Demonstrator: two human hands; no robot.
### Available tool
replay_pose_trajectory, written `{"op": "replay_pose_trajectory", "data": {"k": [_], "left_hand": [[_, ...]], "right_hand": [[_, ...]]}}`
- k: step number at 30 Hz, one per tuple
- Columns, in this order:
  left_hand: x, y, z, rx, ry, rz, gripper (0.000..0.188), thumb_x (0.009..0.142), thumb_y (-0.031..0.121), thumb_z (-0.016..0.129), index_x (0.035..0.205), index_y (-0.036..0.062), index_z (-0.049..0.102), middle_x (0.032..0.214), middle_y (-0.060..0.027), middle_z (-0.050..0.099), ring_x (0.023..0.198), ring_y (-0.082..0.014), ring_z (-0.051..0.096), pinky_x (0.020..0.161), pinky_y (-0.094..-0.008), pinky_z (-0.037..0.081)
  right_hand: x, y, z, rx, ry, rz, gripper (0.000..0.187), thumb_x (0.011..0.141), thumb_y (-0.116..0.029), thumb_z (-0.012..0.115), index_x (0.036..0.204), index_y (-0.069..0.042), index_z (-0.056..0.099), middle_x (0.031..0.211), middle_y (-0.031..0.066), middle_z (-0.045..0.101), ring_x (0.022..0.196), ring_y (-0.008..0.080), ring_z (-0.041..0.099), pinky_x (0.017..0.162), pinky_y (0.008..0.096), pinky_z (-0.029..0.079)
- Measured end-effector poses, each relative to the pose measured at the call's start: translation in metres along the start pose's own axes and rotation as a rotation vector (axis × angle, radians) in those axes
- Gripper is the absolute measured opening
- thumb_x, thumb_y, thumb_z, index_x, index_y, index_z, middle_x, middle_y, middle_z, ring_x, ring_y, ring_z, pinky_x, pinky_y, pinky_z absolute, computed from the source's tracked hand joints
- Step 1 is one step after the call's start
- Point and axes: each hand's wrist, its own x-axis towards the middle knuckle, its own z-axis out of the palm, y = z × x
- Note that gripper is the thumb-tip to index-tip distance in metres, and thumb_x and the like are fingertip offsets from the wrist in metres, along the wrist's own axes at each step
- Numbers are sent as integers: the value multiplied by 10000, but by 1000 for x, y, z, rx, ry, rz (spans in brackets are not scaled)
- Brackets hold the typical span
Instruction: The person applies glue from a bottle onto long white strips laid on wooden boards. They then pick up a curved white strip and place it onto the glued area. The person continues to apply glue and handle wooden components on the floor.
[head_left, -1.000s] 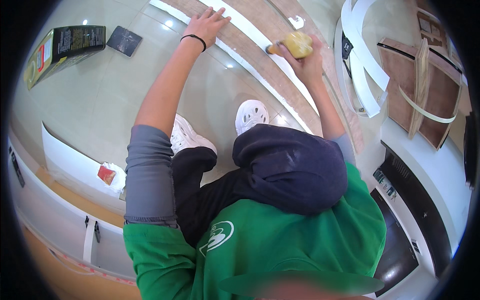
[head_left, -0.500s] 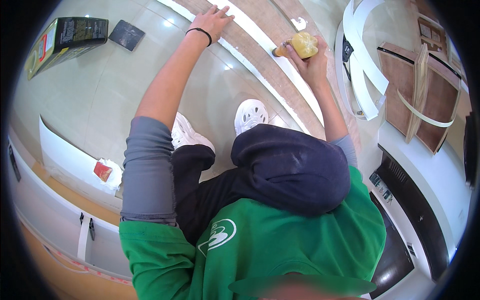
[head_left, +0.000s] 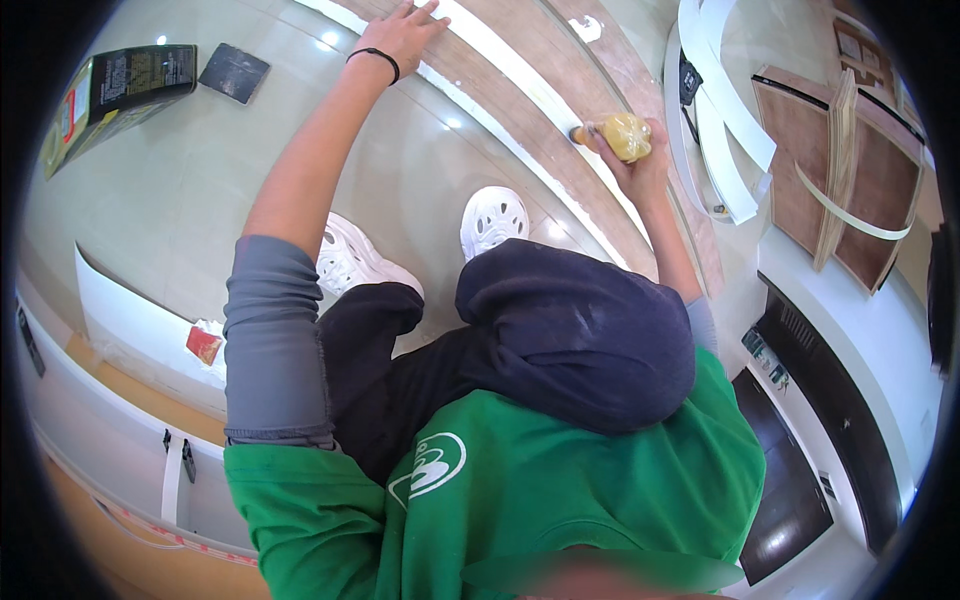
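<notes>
At the top, my left hand (head_left: pixel 398 40) lies with its fingers out on a curved wooden strip (head_left: pixel 520 115), which has a brown face and white edges. In my right hand (head_left: pixel 645 178) is a clear plastic bottle (head_left: pixel 627 138) with yellow contents. Its rounded base faces up toward me, and its narrow end points down and left at the white band (head_left: pixel 525 85) along the strip. Whether that end touches the surface I cannot tell. My right fingers wrap around the bottle's side and are partly hidden by it.
Curved white bands (head_left: pixel 705 110) and a black tape measure (head_left: pixel 690 82) lie at the right, near a curved wooden frame (head_left: pixel 835 170). At far left stand a rectangular can (head_left: pixel 140 85) and a dark square plate (head_left: pixel 234 73). A red scraper piece (head_left: pixel 203 345) rests on a white panel (head_left: pixel 125 300).
My right hand has moved the bottle toward me and slightly right along the strip. The view has shifted a little; my left hand stays on the wood.
</notes>
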Motion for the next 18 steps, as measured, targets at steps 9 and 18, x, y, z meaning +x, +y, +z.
{"op": "replay_pose_trajectory", "data": {"k": [9, 18], "left_hand": [[3, -8, 12, 39, 17, 18, 435, 833, 90, 531, 1266, 128, 559, 1411, -140, 436, 1286, -340, 420, 994, -446, 443], [2, -5, 10, 78, 0, 8, 422, 846, 108, 526, 1266, 132, 561, 1420, -138, 428, 1282, -337, 426, 1000, -440, 435]], "right_hand": [[72, -27, 44, 93, 100, -148, 666, 783, -285, 790, 1194, -50, 322, 901, 147, 671, 767, 269, 703, 628, 346, 566], [23, -4, 22, 69, 18, -126, 717, 772, -348, 790, 1210, -47, 310, 876, 141, 684, 724, 269, 706, 587, 347, 573]]}}
